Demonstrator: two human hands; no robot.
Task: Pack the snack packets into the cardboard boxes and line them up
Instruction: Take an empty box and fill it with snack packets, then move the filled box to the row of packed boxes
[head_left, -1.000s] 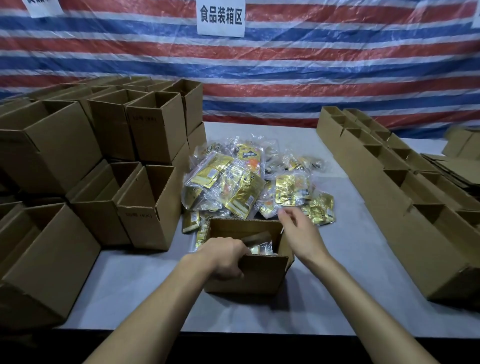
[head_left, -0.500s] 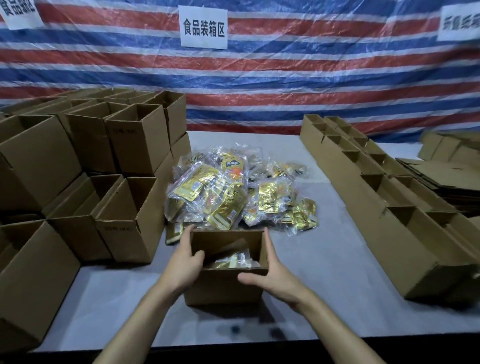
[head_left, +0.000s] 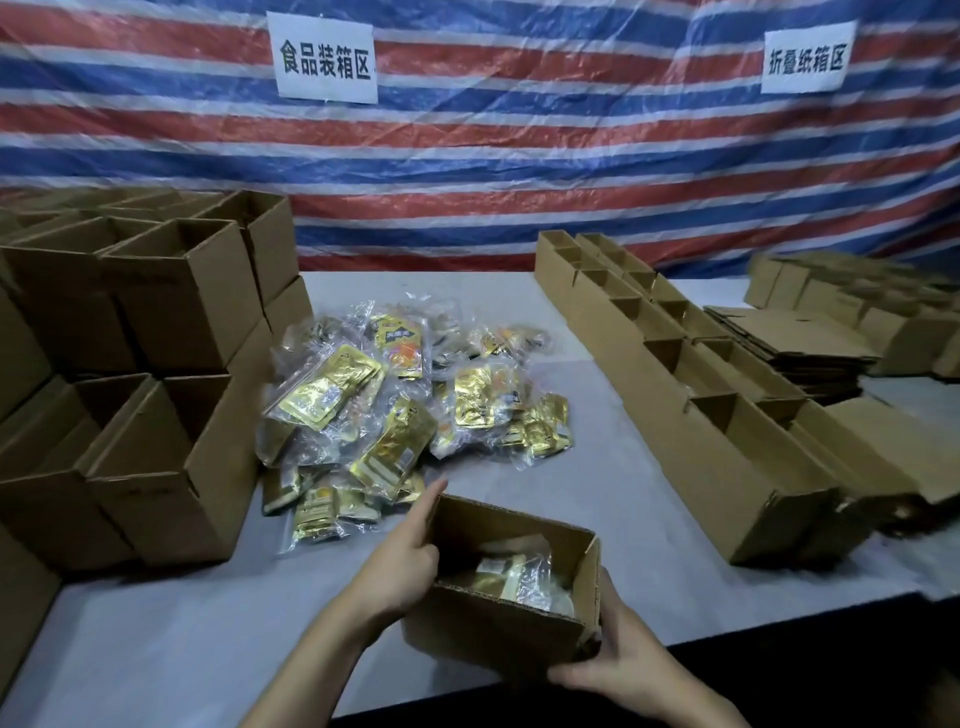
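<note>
At the far left, open empty boxes stood stacked in two tiers on the grey worktop, mouths up, reaching back toward the striped tarp. Just right of them lay the pile of packets — gold foil in clear wrap, heaped loosely, its left edge against the lower tier. Above the pile a white sign hung on the tarp. In front of the pile, at the worktop's near edge, was the box, open at the top and turned at an angle, its near right corner out past the edge; whether it rested on the surface or was lifted could not be told. A few packed packets lay in its bottom. The left hand held the box by its left wall, the index finger stretched up along the far left corner and the other fingers curled against the cardboard. The right hand gripped the near right corner, thumb up the right wall, fingers wrapped beneath. Farther right a double row of open boxes ran side by side, touching, from near the front edge back toward the tarp. Beyond it sat flat cardboard in a low stack, with more boxes — blurred — behind it, and a second sign above.
</note>
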